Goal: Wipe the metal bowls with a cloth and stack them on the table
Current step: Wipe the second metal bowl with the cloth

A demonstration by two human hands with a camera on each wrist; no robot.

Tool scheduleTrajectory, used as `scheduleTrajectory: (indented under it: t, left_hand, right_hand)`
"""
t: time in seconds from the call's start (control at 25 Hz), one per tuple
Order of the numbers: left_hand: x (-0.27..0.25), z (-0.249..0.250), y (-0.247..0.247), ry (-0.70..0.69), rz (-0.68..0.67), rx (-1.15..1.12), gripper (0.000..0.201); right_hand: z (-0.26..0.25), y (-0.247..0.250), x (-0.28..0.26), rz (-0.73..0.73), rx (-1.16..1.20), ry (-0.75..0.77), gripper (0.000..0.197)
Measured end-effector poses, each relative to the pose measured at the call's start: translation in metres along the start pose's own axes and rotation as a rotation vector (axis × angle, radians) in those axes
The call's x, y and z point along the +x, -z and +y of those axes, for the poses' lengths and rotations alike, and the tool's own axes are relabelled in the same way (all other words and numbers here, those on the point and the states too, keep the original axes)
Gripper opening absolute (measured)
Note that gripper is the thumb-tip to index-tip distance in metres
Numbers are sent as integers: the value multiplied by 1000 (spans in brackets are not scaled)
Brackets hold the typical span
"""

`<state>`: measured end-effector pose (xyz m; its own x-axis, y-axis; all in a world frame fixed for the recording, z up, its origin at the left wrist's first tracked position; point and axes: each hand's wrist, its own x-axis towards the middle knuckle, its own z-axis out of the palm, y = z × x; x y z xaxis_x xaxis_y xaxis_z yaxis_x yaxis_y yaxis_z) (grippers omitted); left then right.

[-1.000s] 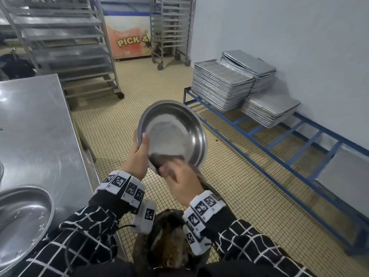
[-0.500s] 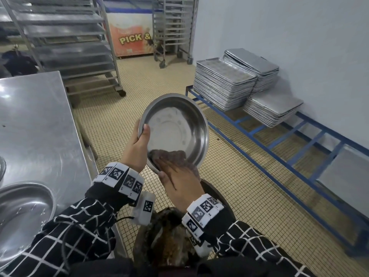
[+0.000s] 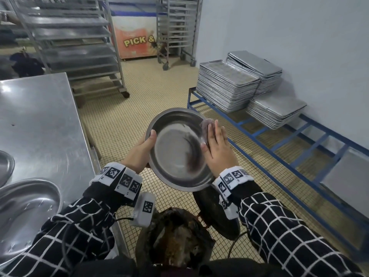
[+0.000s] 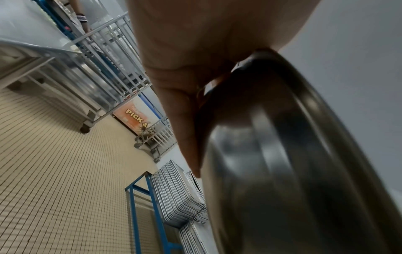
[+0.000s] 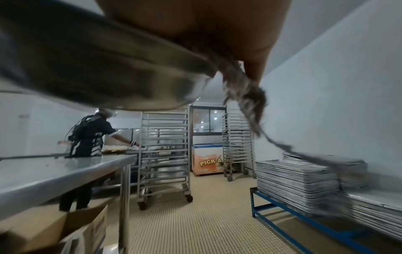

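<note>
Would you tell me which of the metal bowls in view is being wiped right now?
The held bowl, gripped at its rim by the left hand with the right hand pressing the cloth against it; the others rest on the table.

cloth [image 3: 206, 130] mostly hidden — bowl [image 5: 97, 68] blurred

Left hand [image 4: 195, 51] grips blurred metal bowl [image 4: 304, 171] rim.

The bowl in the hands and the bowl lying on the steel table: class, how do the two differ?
The held bowl is lifted over the floor, tilted toward the person; the table bowl lies flat on the table. The left hand grips the held bowl's rim and the right hand presses a cloth on it; nothing touches the table bowl. Both are shiny, round metal.
</note>
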<state>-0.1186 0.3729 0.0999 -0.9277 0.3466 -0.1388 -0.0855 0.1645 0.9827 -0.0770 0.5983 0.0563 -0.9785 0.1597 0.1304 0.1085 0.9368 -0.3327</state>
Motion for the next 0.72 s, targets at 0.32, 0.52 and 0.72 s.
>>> scheduleTrajectory:
  t: [0.32, 0.52, 0.72]
  left_hand:
    - [-3, -9, 11, 51, -185, -98, 48]
    - [-8, -19, 2, -130, -38, -117, 57]
    - [-14, -18, -10, -169, 177, -233, 48]
  right_hand:
    - [-7, 31, -14, -14, 533, -324, 14]
    - [-19, 18, -16, 215, 685, -513, 11]
    - [-47, 19, -19, 218, 827, -483, 24]
